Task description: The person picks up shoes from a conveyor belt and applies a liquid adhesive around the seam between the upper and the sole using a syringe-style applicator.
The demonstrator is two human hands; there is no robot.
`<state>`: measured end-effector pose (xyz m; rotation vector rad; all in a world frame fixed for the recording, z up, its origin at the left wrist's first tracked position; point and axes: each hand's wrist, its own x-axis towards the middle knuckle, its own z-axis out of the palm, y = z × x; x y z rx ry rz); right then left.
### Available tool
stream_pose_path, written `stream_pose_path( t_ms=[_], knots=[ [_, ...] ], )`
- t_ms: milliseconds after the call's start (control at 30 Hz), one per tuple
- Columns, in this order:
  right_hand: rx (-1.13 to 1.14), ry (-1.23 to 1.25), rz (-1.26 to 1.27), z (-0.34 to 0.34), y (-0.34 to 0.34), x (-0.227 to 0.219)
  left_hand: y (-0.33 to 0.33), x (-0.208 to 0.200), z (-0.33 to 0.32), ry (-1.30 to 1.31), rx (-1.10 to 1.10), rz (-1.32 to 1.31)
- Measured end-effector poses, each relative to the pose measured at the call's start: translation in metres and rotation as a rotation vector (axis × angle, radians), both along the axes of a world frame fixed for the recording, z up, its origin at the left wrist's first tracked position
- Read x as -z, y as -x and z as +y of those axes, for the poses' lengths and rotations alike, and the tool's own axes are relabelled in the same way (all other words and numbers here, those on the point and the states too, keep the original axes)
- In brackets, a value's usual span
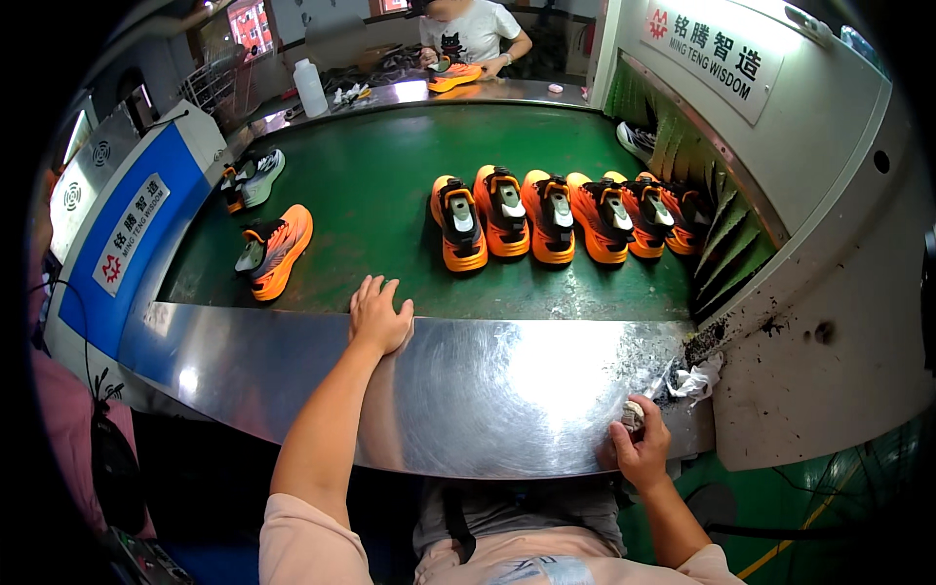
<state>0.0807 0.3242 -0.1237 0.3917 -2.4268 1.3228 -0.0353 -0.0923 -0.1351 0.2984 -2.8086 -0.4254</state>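
My left hand [378, 317] lies with its fingers spread across the front edge of the green conveyor belt [380, 185], holding nothing. Closest to it is an orange and black running shoe [283, 252], lying apart from the fingers. Over the right end of the steel ledge [487, 390], my right hand [645, 450] is closed around a small, whitish-brown lump [632, 417]; its exact kind cannot be made out. Several orange running shoes [553, 216] stand in a row on the belt, the rightmost beside the machine's opening.
A grey-white machine housing [819, 244] with green curtain strips [726, 234] stands at the right. Crumpled white paper [697, 380] and black residue lie beside it. More shoes [255, 180] sit at the far left. Across the belt, a person [473, 34] holds an orange shoe near a white bottle [310, 88].
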Motion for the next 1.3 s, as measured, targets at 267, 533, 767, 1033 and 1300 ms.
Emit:
stream_pose_path(
  t_ms=[267,533,767,1033,1300],
  knots=[
    [-0.004,0.009,-0.023,-0.001,-0.001,-0.002,-0.003,-0.002,0.0,-0.016,-0.003,0.019],
    [0.009,0.015,-0.024,-0.009,-0.003,-0.006,-0.003,-0.002,-0.001,-0.018,-0.026,-0.008],
    [0.004,-0.022,0.041,-0.009,-0.003,-0.005,-0.003,-0.001,-0.004,-0.022,-0.014,0.029],
    [0.116,0.072,-0.006,0.0,-0.005,0.016,-0.001,0.0,-0.005,-0.018,-0.008,0.028],
    [0.13,-0.006,0.001,-0.003,-0.003,0.017,-0.003,0.001,-0.011,-0.002,-0.019,0.022]
  ],
)
